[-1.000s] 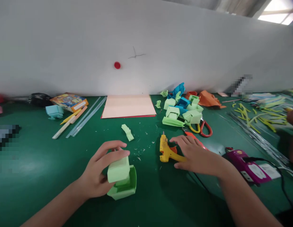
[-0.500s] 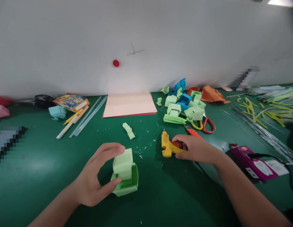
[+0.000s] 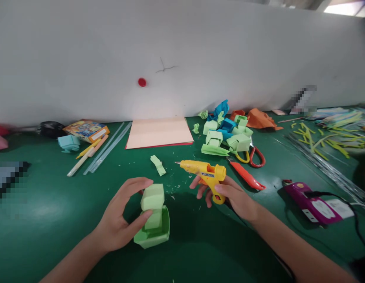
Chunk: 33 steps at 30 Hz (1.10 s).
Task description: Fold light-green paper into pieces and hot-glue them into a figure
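Note:
My left hand (image 3: 119,222) is closed around a light green folded paper model (image 3: 153,220) resting on the green table (image 3: 52,204); thumb and fingers pinch its upper block. My right hand (image 3: 229,194) grips the handle of a yellow hot glue gun (image 3: 204,171), lifted off the table with its nozzle pointing left, a little right of and above the paper model.
A small green paper strip (image 3: 158,165) lies behind the model. An orange utility knife (image 3: 247,177), red and yellow scissors (image 3: 253,155), a pile of folded green and blue paper pieces (image 3: 226,135), pink sheets (image 3: 159,132), a purple glue gun (image 3: 309,202) and glue sticks (image 3: 107,147) lie around.
My right hand closed on the yellow glue gun, lifted it off the table and turned its nozzle to the left. My left hand kept hold of the green paper model.

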Available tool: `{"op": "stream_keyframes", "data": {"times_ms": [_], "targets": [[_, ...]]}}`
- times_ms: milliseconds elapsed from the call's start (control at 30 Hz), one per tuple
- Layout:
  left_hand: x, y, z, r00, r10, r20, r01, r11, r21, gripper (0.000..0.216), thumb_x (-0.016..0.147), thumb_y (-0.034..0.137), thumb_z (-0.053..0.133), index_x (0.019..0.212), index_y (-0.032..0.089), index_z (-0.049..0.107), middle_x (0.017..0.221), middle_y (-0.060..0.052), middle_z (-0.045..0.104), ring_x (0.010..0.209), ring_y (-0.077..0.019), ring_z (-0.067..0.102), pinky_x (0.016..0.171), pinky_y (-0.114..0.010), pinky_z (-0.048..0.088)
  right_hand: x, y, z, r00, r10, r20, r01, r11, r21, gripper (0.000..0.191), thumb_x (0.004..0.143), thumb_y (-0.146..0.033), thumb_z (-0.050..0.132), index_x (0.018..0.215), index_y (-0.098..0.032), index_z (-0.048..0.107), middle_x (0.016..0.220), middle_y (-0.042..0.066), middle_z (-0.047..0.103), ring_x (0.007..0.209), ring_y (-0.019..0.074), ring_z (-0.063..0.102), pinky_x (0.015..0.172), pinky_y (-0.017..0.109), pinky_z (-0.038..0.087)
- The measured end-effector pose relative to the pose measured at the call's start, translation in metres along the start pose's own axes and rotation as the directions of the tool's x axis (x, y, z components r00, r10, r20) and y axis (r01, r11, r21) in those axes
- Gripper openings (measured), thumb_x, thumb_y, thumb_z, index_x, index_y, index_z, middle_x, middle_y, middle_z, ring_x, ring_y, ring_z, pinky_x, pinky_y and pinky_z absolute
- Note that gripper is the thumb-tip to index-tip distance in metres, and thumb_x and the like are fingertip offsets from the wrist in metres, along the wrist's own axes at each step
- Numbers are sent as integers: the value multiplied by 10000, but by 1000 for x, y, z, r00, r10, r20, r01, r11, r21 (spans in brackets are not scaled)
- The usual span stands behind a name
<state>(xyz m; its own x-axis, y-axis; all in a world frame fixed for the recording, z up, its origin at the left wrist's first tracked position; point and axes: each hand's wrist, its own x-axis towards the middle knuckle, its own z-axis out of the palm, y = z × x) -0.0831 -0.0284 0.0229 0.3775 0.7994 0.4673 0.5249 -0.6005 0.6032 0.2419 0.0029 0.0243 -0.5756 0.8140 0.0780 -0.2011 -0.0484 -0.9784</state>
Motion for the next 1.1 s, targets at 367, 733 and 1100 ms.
{"op": "stream_keyframes", "data": {"times_ms": [367, 733, 1100], "targets": [[0, 13, 4, 999, 33, -10, -33, 999, 2, 438, 908, 129, 581, 1320, 261, 512, 1310, -130, 554, 1228, -294, 559, 1002, -474, 534, -11, -2, 24, 999, -15, 31, 23, 959, -283, 369, 984, -412, 575, 1311, -242, 547, 1138, 85, 628, 867, 188, 576, 657, 279, 484], [0, 22, 7, 980, 197, -41, -186, 966, 179, 577, 852, 87, 686, 1356, 273, 476, 1263, -111, 564, 1178, -273, 606, 965, -437, 566, -12, 2, 43, 955, -249, 159, 294, 858, -422, 389, 886, -313, 633, 1260, -263, 536, 924, 31, 669, 719, 177, 566, 619, 292, 457], [7, 28, 14, 964, 115, -241, -48, 962, 270, 532, 799, 252, 777, 1230, 254, 465, 1160, -108, 629, 1172, -336, 585, 892, -499, 565, -22, 12, 52, 994, -79, 77, 83, 995, -58, 425, 921, -513, 622, 1239, -230, 617, 1179, 129, 664, 852, 208, 604, 675, 327, 516]]}}
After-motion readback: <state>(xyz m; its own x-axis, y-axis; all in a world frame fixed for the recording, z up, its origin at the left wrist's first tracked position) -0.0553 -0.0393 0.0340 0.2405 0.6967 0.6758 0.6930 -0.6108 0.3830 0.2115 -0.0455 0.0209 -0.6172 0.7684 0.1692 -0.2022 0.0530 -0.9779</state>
